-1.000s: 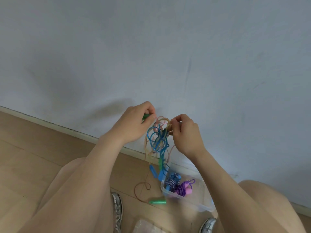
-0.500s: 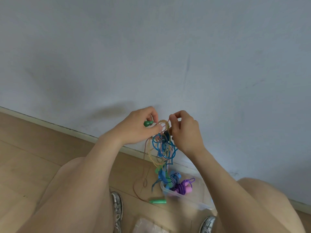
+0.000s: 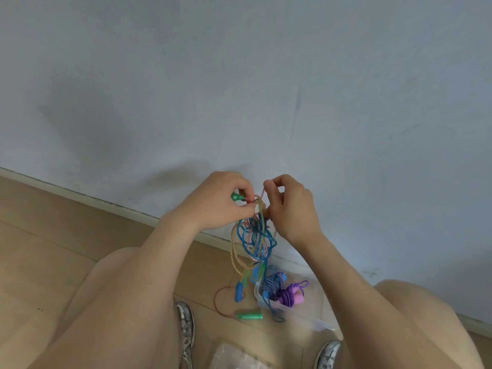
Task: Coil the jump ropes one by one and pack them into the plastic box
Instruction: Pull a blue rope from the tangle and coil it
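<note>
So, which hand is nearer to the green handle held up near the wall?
Left. The left hand pinches the green handle in its fingers. The right hand is apart from it, across the tangle of ropes, pinching a pink strand.

The tangle of ropes (image 3: 253, 241) below both grips mixes glittery blue, pale pink and twisted yellow-green strands. A green handle (image 3: 236, 196) shows at the left grip. Lower down lie a blue handle (image 3: 238, 291), another green handle (image 3: 249, 316), a blue-and-white braided rope (image 3: 274, 280), a purple rope (image 3: 290, 295) and silver shoes (image 3: 186, 326).
</note>
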A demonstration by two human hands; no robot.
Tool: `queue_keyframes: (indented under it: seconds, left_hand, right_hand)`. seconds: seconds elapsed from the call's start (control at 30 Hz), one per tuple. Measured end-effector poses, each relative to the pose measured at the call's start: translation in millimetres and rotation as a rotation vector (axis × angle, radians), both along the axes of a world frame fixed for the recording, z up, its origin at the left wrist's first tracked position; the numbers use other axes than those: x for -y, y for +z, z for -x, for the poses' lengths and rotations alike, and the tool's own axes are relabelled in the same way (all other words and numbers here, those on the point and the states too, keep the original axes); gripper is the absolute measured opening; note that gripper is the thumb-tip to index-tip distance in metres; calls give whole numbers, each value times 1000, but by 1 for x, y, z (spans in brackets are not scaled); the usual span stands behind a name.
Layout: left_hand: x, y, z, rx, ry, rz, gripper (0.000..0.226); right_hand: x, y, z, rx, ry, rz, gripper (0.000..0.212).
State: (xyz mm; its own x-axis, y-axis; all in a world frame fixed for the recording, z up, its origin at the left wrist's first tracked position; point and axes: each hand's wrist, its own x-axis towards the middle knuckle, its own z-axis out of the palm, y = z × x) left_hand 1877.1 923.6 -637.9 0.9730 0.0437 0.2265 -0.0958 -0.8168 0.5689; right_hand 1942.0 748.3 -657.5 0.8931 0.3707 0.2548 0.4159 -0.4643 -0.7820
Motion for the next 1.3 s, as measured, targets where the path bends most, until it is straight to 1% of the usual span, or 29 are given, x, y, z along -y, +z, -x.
queue_keyframes:
  seconds: [0.07, 0.17, 0.27, 0.37, 0.43, 0.5, 0.53, 0.6, 0.67, 0.73, 0.8, 0.9, 1.0, 1.1, 1.2, 1.3]
  left_hand:
    - [0, 0, -1, -7, 0, -26, 3]
    - [-2, 0, -3, -29, 16, -37, 14]
    - [-4, -1, -4, -38, 56, -55, 28]
    - [-4, -3, -5, -56, 77, -52, 33]
    - [-2, -4, -6, -68, 80, -51, 33]
    - [-1, -4, -6, -72, 84, -45, 33]
    - [-1, -4, -6, -74, 80, -38, 32]
    - [0, -2, -5, -82, 61, -11, 29]
    - [0, 0, -4, -77, 39, 17, 28]
    - [-1, 1, -3, -59, 35, 8, 26]
    - [-3, 0, -3, -39, 60, -76, 23]
    - [-2, -6, -4, -69, 107, -239, 19]
    - [3, -9, -6, -94, 125, -308, 18]
    - [-1, -11, -9, -109, 157, -366, 22]
    - [-13, -17, -8, -251, 180, -401, 30]
    - [-21, -20, -8, -358, 229, -386, 31]
  right_hand:
    - [2, 2, 0, 1, -3, -9, 20]
    - [5, 1, -2, 69, -11, -16, 3]
    - [6, 2, -3, 69, 76, -39, 25]
    - [4, 6, 4, 70, 170, -21, 37]
    - [3, 9, 8, 23, 184, 21, 33]
    - [1, 9, 9, -10, 142, 66, 18]
    - [2, 8, 8, 8, 122, 122, 15]
    - [3, 5, 7, 61, 113, 236, 18]
    - [4, 3, 7, 74, 127, 253, 19]
    - [4, 2, 6, 28, 159, 184, 14]
    - [4, 2, 4, 1, 168, 134, 16]
    - [3, 5, 3, 36, 115, 110, 20]
    - [-1, 1, 7, 34, 129, 98, 19]
    - [-3, 0, 9, 17, 134, 72, 19]
    - [1, 11, 6, -40, 95, -98, 23]
    - [7, 20, 0, -114, 67, -288, 24]
